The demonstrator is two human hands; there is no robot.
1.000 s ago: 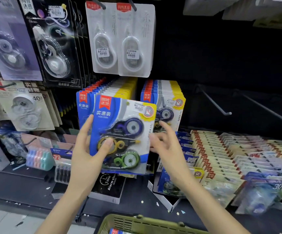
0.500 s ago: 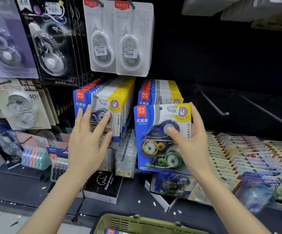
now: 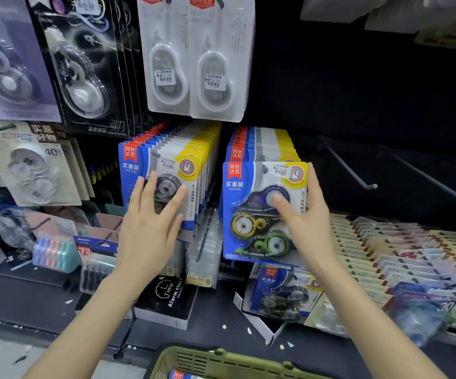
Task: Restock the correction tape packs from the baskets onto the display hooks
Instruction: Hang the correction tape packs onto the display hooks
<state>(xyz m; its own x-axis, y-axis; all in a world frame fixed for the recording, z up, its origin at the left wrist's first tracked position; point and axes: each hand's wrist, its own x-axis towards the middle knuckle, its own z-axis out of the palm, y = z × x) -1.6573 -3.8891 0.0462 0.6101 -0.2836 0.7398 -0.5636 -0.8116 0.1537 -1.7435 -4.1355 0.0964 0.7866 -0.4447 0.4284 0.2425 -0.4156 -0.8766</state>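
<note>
My right grip point(image 3: 307, 222) clamps front pack point(image 3: 259, 212) on right row; left grip point(image 3: 150, 222) flat, fingers apart, on left row point(image 3: 166, 170).

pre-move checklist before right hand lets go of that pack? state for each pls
1. Right hand has the front pack by its right edge: ok.
2. Hook through the pack's hang hole: cannot tell, the hole area is blurred.
3. Pack square with the right stack: ok, roughly parallel.
4. Left hand flat on the left stack, steadying it: ok.
5. Basket below holds more stock: ok, one pack top visible.
</note>
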